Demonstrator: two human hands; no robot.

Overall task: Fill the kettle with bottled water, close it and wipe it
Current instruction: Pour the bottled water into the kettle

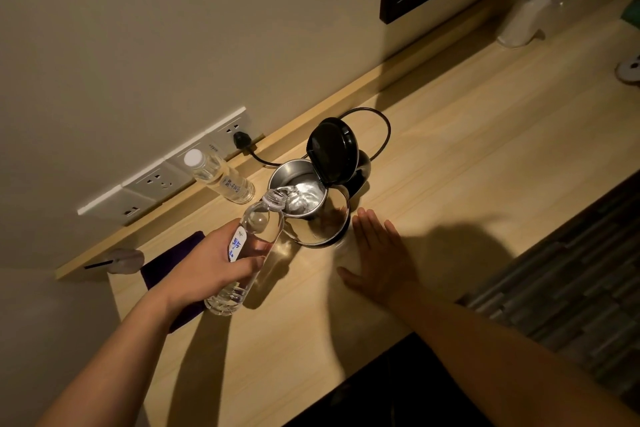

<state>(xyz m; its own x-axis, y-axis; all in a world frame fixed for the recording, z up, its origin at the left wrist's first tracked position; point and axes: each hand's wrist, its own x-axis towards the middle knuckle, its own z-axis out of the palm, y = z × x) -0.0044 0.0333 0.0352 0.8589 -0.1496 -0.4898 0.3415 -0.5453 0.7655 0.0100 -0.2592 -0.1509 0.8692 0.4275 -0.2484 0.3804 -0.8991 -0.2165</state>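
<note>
A steel kettle [323,218] stands on the wooden desk [467,149] with its black lid [333,150] swung up and open. My left hand [221,262] grips an uncapped clear water bottle [254,243], tilted so its mouth rests over the kettle's rim; water pours into the kettle. My right hand [375,253] lies flat on the desk just right of the kettle, fingers spread, holding nothing. A dark purple cloth [166,263] lies under my left wrist, partly hidden.
A second, capped bottle [221,177] stands by the wall sockets [162,177]. The kettle's black cord [377,125] loops behind it to a plug [242,140]. A plastic-wrapped cup stack [526,17] and a white round object [628,69] sit far right.
</note>
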